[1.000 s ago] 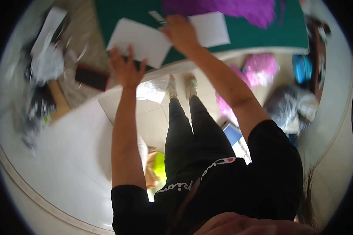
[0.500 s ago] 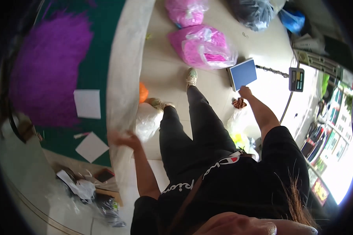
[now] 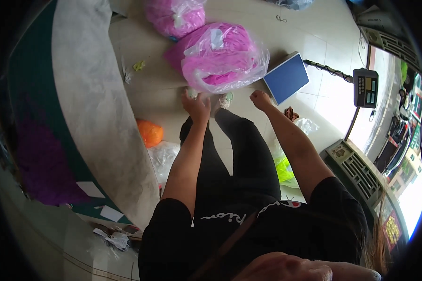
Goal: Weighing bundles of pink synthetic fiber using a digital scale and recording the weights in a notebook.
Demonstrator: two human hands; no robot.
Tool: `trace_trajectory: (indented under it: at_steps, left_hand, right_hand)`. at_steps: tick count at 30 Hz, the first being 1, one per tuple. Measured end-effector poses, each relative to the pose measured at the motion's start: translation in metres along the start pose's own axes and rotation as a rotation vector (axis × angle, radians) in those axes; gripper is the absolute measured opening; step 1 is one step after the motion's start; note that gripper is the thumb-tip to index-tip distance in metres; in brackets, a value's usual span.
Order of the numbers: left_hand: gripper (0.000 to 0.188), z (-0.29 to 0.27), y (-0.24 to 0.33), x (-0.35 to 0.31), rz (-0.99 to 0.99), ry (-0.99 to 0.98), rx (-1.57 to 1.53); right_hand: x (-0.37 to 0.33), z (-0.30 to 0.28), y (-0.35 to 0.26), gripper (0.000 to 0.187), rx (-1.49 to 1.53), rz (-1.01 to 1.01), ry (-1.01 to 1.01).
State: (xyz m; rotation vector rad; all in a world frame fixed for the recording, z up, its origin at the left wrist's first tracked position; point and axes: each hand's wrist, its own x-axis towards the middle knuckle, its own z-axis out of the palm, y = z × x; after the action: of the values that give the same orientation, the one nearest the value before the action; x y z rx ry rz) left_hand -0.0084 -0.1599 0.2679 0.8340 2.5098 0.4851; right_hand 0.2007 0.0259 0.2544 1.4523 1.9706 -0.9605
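Ahead of me a large clear plastic bag of bright pink stuff (image 3: 220, 61) lies on the floor, its loose film spread toward me. My left hand (image 3: 197, 107) is held out over my feet just short of this bag, its fingers apart and bent, with nothing in them. Farther right my right hand (image 3: 260, 99) is closed in a loose fist. No object shows in it. It hovers between the pink bag and the blue platform (image 3: 287, 78) of a floor scale, touching neither as far as I can see. A second pink bag (image 3: 176, 16) stands behind the first.
The scale's display (image 3: 365, 88) stands on a post at the right. At left is a table with a pale edge (image 3: 98, 103), purple material (image 3: 47, 164) and white paper sheets (image 3: 90, 189). An orange bag (image 3: 150, 133) and clear bags (image 3: 164, 159) sit beside my legs.
My view has turned and moved closer to the pink bags. My left hand has left the table side and reached forward toward the bag. My right hand now appears left of the scale platform.
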Motion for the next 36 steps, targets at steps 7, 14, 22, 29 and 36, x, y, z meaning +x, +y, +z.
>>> trace_trajectory:
  at_steps: [7, 14, 22, 29, 36]
  left_hand:
    - [0.029, 0.094, 0.019, 0.153, 0.578, -0.313, 0.387]
    - [0.045, 0.115, 0.054, 0.193, 0.611, -0.074, -0.103]
    - [0.050, 0.095, 0.067, 0.186, 0.964, -0.672, -0.330]
    - [0.058, 0.098, 0.078, 0.179, 0.911, -0.711, -0.412]
    - [0.045, 0.096, 0.076, 0.173, 0.848, -0.573, -0.438]
  right_hand:
    - [0.114, 0.072, -0.017, 0.023, -0.020, -0.434, -0.073]
    - [0.287, 0.156, -0.048, 0.034, 0.037, -0.116, 0.084]
    - [0.434, 0.161, -0.061, 0.040, 0.445, -0.003, 0.358]
    - [0.416, 0.152, -0.071, 0.044, 0.674, 0.088, 0.300]
    - [0.349, 0.127, -0.003, 0.033, 0.723, -0.151, 0.257]
